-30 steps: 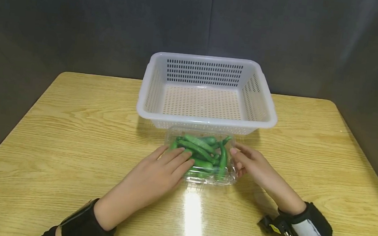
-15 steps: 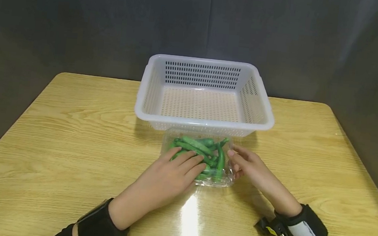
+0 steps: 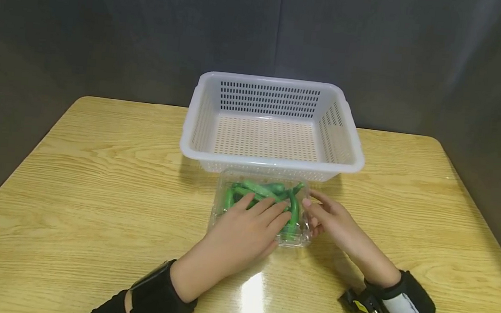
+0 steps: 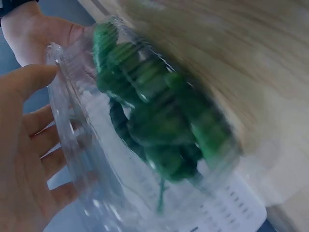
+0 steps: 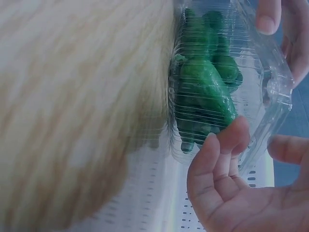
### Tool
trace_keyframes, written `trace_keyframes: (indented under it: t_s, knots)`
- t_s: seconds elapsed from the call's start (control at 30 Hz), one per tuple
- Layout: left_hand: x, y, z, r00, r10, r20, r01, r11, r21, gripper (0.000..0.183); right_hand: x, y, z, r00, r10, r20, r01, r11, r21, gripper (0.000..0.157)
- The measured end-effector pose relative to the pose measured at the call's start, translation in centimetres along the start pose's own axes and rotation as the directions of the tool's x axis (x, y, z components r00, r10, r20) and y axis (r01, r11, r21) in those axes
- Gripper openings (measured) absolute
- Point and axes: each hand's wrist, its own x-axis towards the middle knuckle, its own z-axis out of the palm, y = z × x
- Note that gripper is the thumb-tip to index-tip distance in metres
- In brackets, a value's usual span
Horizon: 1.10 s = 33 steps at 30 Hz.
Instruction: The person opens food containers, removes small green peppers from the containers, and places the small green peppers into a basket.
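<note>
In the head view, a clear plastic clamshell box lies on the table, full of long green peppers. My left hand lies over the lid's front part with its fingers stretched out, hiding some of the peppers. At the box's right end, my right hand holds the side. The right wrist view has its thumb near the plastic rim and bent fingers against the box wall. In the left wrist view, the left thumb is by the box edge; blur obscures the exact contact.
Just behind the box stands a white perforated plastic basket with nothing visible in it. Both stand on a wood-grain table. A dark curtain hangs behind the table.
My left hand has slid rightward across the lid, from the box's left side towards its middle front. The right hand and the box have stayed in about the same place.
</note>
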Motion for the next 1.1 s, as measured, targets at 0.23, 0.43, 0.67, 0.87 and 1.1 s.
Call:
trace_keyframes:
  t_s: [0.23,0.43,0.67,0.87,1.1]
  knots:
    - [1.2,0.7,-0.2,1.000,0.006,0.028,-0.007,1.000,0.018,0.053,0.0,-0.1,-0.2,1.000,-0.005,0.006,0.005,1.000,0.001,0.067]
    - [1.6,1.1,-0.1,1.000,0.001,0.011,-0.001,1.000,0.017,0.055,0.2,-0.3,-0.2,1.000,-0.013,0.007,0.012,1.000,0.008,0.066]
    - [2.1,1.8,0.0,0.997,-0.017,-0.070,0.016,1.000,-0.008,0.049,0.3,-0.3,-0.1,1.000,-0.014,0.011,0.014,1.000,0.007,0.066]
    - [2.5,2.5,0.5,0.987,-0.012,-0.162,0.018,0.999,0.039,0.032,0.1,-0.3,-0.1,1.000,-0.007,0.013,0.007,1.000,0.011,0.066]
    - [3.3,3.4,-0.4,0.997,-0.039,-0.066,0.045,0.995,0.085,0.025,0.0,-0.1,-0.1,1.000,-0.004,0.009,0.004,1.000,-0.002,0.066]
